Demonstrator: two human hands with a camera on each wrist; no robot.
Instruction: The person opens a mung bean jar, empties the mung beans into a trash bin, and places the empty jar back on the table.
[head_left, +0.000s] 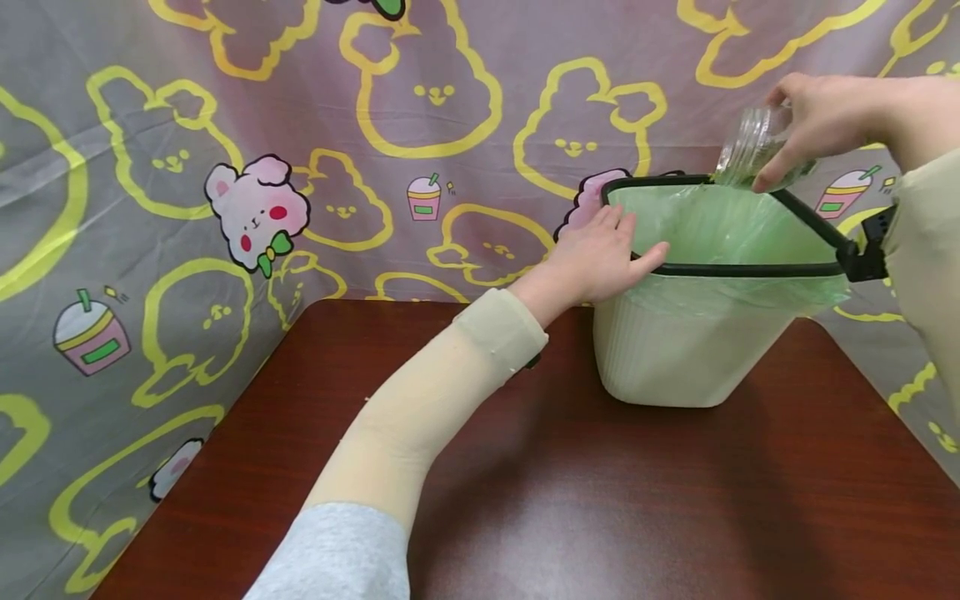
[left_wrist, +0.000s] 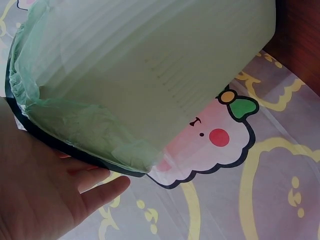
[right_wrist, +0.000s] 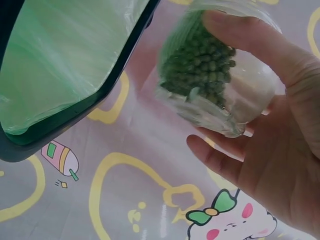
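Head view: clear jar (head_left: pixel 750 140) held tilted by the right hand (head_left: pixel 832 121), fingers curled round it, at the dark rim (head_left: pixel 750 270) of a pale bin (head_left: pixel 690 342); small green grains (right_wrist: pixel 197 65) inside. Rim touched by left hand (head_left: pixel 588 258), fingers straight. Bin lined with green plastic (head_left: pixel 697 229), set on brown desk (head_left: pixel 600 500).

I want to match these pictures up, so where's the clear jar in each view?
Head: jar at upper right, in the right hand.
Left wrist: not in it.
Right wrist: top, right of center.
Shared landmark: the black rim of the bin, in all three.
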